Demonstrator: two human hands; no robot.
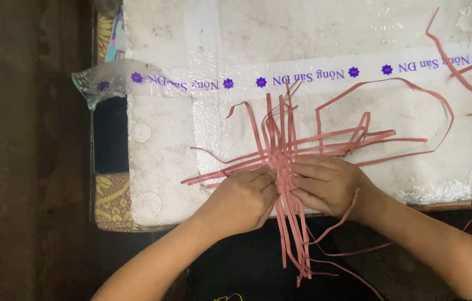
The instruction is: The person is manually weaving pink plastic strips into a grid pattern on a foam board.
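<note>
Two crossing sets of pink strips (280, 150) run lengthwise and sideways.

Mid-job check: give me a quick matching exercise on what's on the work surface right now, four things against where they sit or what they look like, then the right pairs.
Things:
1. pink strips
2. white foam board
3. clear tape band
4. dark flat slab

Descriptions:
A. runs across the board, printed with purple marks
B. crossed into a woven patch, pressed down by both hands
C. lies at the board's left edge, partly under it
D. the worn, stained surface under the weave

Pairs: 1-B, 2-D, 3-A, 4-C

The left hand and right hand press on the woven patch from either side.
</note>
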